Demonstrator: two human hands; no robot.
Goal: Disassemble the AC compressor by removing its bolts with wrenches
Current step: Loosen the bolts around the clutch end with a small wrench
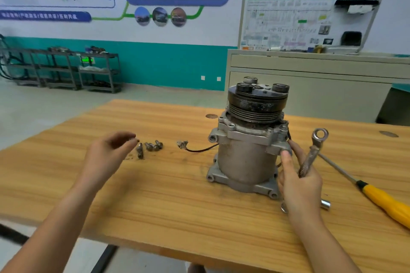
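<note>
The grey AC compressor stands upright on the wooden table, its black pulley on top. My right hand grips a ring wrench against the palm while its thumb presses the compressor's right mounting lug. My left hand hovers over the table to the left, fingers loosely bent, a small bolt at its fingertips. Several removed bolts lie on the table just right of that hand.
A yellow-handled screwdriver lies at the right, with a small socket near my right wrist. The compressor's wire and plug trail left. A grey cabinet stands behind the table, metal racks at the far left.
</note>
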